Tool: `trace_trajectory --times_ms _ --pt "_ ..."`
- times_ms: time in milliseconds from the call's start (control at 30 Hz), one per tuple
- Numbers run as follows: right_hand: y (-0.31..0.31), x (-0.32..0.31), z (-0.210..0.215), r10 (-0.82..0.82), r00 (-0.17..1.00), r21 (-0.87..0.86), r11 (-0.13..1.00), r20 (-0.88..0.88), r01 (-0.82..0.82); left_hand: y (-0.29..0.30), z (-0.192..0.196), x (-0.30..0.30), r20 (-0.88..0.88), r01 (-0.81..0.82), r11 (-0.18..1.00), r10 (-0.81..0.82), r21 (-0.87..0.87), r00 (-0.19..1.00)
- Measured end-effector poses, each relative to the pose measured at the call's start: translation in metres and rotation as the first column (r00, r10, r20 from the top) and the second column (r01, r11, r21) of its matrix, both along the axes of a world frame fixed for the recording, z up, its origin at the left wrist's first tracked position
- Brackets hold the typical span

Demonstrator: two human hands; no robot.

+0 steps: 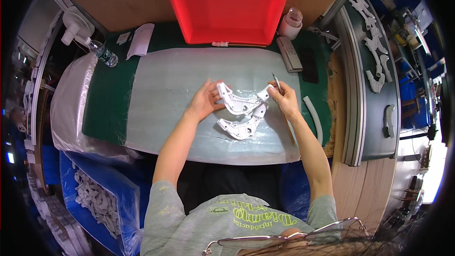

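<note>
One curved white piece point(237, 106) is between the two hands, over the pale sheet point(166, 76) that covers the middle of the desk point(106, 97). The left hand point(204, 101) has its fingers loosely spread at the piece's left end; whether they truly grip, I cannot tell. The right hand point(284, 98) has its fingers closed round a slim pen-like tool point(277, 83), thumb side against the piece's right end.

The main risk, I judge, is a slip: if the tool is sharp, a push along the edge could run toward the left fingers, because that support looks light. Holding tool and piece in one hand could also let the piece twist and get scratched. A second white piece point(241, 131) lies just below, close enough to be knocked or chipped if the first drops; whether they touch is unclear. The thin brown stick point(290, 132) near the right wrist could be swept off the desk by a careless forearm.
</note>
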State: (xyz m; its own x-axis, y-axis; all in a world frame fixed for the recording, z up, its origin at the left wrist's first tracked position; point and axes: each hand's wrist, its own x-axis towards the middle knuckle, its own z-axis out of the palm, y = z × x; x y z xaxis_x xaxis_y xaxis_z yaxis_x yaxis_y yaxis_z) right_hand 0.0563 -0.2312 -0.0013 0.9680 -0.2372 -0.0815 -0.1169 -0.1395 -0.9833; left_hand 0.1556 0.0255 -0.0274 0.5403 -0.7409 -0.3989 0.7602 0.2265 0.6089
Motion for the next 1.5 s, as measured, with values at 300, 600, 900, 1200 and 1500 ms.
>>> trace_trajectory --times_ms 300,600,900,1200,1500 --pt "0.075 -0.049 0.046 -0.184 0.965 0.545 0.798 -0.186 0.257 -0.03 0.065 -0.093 0.328 -0.342 0.897 0.424 -0.279 0.844" --pt "0.068 -0.118 0.057 -0.083 0.96 -0.217 0.966 0.266 0.143 -0.049 0.089 -0.121 0.198 -0.623 0.762 0.648 -0.179 0.735" --pt "0.065 -0.147 0.089 0.078 0.952 -0.671 0.726 0.296 0.15 -0.053 0.103 -0.144 0.615 -0.647 0.73 0.619 -0.221 0.489" --pt "0.062 -0.149 0.098 0.129 0.956 -0.724 0.682 0.264 0.107 -0.054 0.106 -0.15 0.739 -0.602 0.745 0.571 -0.286 0.356" --pt "0.058 -0.148 0.1 0.175 0.958 -0.73 0.681 0.229 0.05 -0.054 0.103 -0.152 0.734 -0.579 0.73 0.607 -0.363 0.304"
